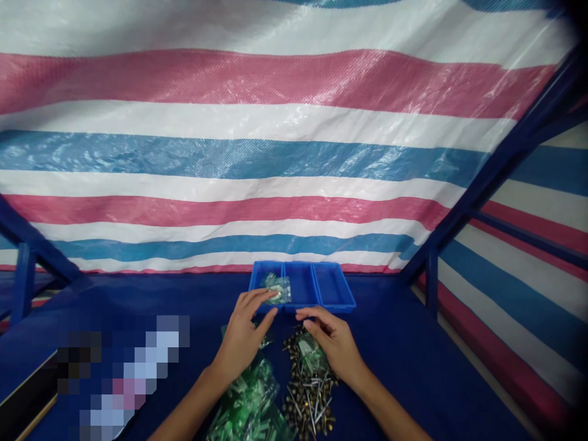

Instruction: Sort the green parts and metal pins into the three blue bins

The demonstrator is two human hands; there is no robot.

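The left hand [245, 337] reaches forward over the desk [390, 361] with its fingers extended and its thumb spread well away from them, so it is open. Its index fingertip lies over a small clear packet [285, 286] at the left compartment of a blue tray [301, 285]; whether the finger touches the packet cannot be told. The packet's right edge reaches the divider beside the middle one of the tray's three compartments, which run side by side. The right hand [340, 346] is bent, thumb and fingertips close together, near the front edge of the tray; whether anything is pinched between them cannot be told. Below it, a greenish clear packet [311, 355] rests on a heap of small metal pieces [312, 401], some long and silvery, others brassy or dark. To the left of that heap, partly covered by the left hand and forearm, lies a pile of green-tinted packets [252, 398]. Farther left on the desk is a pixelated patch [142, 370] whose contents cannot be made out. Behind the tray hangs sheeting [257, 122] striped red, white and blue, with a dark blue bar [500, 159] slanting up at the right.
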